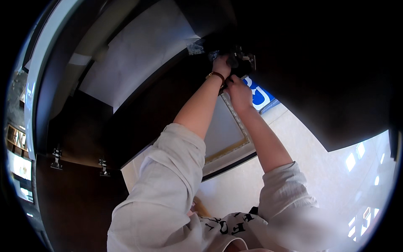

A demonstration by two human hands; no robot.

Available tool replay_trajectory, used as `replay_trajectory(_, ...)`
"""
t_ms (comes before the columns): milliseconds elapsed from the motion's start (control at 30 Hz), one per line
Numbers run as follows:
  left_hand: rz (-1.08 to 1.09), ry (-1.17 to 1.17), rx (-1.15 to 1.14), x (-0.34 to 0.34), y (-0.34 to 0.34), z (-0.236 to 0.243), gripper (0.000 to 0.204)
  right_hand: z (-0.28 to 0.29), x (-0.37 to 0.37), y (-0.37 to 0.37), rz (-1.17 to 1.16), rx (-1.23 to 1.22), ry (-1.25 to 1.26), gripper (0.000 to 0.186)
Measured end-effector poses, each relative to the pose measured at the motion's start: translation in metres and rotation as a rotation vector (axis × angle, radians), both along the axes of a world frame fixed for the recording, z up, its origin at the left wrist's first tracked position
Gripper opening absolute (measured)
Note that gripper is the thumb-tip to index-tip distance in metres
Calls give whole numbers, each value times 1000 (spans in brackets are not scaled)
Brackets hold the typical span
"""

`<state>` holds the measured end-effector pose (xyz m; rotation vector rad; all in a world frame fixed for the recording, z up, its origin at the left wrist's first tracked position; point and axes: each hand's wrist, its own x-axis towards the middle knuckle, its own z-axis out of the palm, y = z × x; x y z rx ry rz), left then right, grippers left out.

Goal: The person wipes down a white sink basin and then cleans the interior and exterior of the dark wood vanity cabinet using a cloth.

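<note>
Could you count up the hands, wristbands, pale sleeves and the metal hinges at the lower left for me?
Left hand and right hand: 2
Brown wristband: 1
Pale sleeves: 2
Metal hinges at lower left: 2
Total: 7

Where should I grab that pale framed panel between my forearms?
Probably the framed panel's near rim, from the bottom of view: that straight edge is exposed, while the left forearm and right forearm partly cover its sides.
</note>
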<state>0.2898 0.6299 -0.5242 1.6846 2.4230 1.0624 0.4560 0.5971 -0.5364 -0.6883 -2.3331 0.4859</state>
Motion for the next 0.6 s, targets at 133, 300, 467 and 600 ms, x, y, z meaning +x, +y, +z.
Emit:
replay_trajectory(133,-125,18,30,9,-36,-3,35,-11,-6,-2,-41,210,70,17)
replay_trajectory(300,18,55,-10,20,-140,7,37,-30,-15,-1,-86,282,35,21)
replay_trajectory(467,350,147,9,0,-298,5,38,-7,-2,-24,-83,184,-255,48)
replay_trajectory(600,700,260,-75,-34,-445,2,38,-5,-12,-51,67,280,-138,50)
